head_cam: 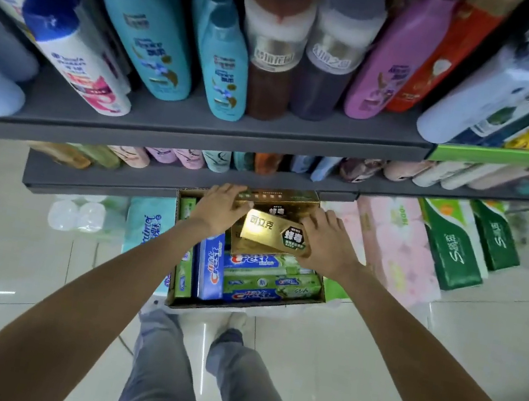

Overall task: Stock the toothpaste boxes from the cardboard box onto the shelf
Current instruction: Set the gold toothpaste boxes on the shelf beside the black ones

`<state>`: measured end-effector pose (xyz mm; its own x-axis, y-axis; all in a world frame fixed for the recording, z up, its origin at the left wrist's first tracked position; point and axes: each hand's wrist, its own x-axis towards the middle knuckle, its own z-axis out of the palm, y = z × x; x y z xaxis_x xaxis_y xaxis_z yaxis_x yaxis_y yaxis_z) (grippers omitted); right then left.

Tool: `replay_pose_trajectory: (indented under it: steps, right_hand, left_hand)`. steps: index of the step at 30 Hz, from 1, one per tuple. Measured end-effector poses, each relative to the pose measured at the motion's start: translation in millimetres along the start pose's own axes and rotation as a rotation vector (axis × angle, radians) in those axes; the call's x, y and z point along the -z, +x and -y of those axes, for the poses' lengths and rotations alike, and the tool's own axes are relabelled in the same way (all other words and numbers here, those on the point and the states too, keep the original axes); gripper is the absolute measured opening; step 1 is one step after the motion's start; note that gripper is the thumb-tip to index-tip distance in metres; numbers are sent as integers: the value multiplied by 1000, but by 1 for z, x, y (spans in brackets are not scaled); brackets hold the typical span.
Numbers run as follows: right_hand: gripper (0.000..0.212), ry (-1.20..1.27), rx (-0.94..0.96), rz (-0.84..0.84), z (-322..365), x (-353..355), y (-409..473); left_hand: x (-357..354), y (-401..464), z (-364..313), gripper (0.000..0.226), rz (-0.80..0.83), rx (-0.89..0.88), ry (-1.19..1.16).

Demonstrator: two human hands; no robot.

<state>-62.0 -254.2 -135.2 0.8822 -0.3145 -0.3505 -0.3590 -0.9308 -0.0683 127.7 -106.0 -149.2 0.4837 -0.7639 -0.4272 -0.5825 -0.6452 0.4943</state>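
Both arms stretched down from the head view toward an open cardboard box [239,307] on the tiled floor [20,265], just in front of the lowest grey shelf [100,179]. Left hand [220,210] spread over the far left end of a stack of gold toothpaste boxes [272,232], fingers curled over the top edge; grip closed on the stack. Right hand [325,244] pressed against the right end of the same gold boxes, thumb on the front face; grip likewise closed on them. Gold boxes at the far end of the carton, close under the shelf lip; lifted or resting, cannot tell. Beneath and nearer: blue Crest boxes [211,264] standing on edge, green toothpaste boxes [271,281] lying flat, all inside the carton. Shampoo bottles [145,25] crowding the upper shelf. Pink tissue packs [397,249] and green packs [452,251] on the floor to the right, a teal pack [149,220] to the left. Grey trousers [193,379] below.
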Motion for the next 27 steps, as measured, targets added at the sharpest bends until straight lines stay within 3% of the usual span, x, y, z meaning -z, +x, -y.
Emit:
replay_pose_trajectory:
  steps: [5,11,16,20,24,27]
  right_hand:
    - [73,173,-162,44,-10,-11,-40]
    - [69,301,-342,-42,-23,-5,-62]
    - [83,420,-361,-76,-9,12,-65]
    - [83,435,-296,-113,13,49,-68]
    - [86,524,-222,-184,40,94,-67]
    - [85,546,-147,-267,61,134,-66]
  left_hand:
    - [-4,16,-12,58,24,-56,-1]
    - [-15,27,-17,61,-4,-139,404]
    - [7,10,-31,57,34,-118,334]
    - [41,-40,-20,52,-3,1,236]
    - [95,-103,2,73,-165,99,17]
    - [137,-152,14,68,-307,103,-108]
